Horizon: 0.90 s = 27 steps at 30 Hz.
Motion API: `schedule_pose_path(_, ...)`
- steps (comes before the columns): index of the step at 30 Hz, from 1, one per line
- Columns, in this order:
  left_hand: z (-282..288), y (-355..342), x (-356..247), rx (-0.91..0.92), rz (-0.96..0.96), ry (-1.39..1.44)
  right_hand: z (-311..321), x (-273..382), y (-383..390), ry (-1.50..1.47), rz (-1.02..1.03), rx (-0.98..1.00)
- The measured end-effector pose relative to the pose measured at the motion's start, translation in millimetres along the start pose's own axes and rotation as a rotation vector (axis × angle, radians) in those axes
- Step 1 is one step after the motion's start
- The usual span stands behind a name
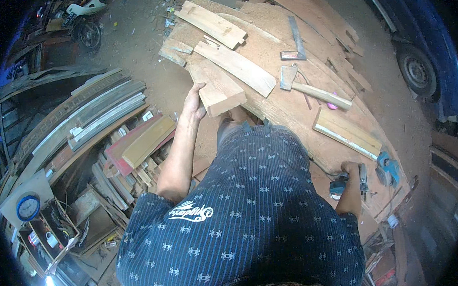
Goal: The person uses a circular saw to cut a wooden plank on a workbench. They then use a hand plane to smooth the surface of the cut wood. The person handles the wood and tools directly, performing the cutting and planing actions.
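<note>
Wood block (218, 86), clasped by forward-stretched left hand (194, 101); right hand (350, 167) low on power tool (338, 187), finger closure unclear

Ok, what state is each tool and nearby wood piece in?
Thick pale wooden block: near end held in left hand
Black and teal power tool: gripped by right hand; whether running, unclear
Wooden-handled metal axe: lying, unheld
Dark L-shaped metal square: lying flat
Separate teal power tool: set down
Two pale wooden boards: lying unheld
White-edged wooden block: lying unheld
</note>
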<state>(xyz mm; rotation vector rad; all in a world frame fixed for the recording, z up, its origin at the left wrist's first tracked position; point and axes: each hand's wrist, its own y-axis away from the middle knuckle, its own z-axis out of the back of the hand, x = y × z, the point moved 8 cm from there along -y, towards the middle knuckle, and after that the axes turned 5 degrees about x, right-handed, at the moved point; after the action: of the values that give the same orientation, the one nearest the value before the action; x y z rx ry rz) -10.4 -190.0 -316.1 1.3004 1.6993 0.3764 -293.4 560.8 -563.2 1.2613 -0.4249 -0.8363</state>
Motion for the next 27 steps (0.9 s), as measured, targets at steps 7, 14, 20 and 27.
schedule_pose_path(7, 10.4, 3.4, -23.7, -0.096, -0.027, 0.022, 46.2, 6.7, 73.3, -0.33, -0.192, -0.111)
schedule_pose_path(14, -2.3, 2.1, -40.7, 0.046, -0.067, 0.098, 43.0, 1.5, 71.0, -0.38, -0.206, -0.121)
schedule_pose_path(20, -2.3, 13.6, -51.1, -0.114, -0.099, -0.054, 39.2, -0.4, 59.3, -0.273, -0.136, -0.193)
schedule_pose_path(27, 20.9, 4.3, -55.1, -0.013, -0.008, 0.175, 45.6, 7.2, 62.5, -0.116, -0.08, -0.13)
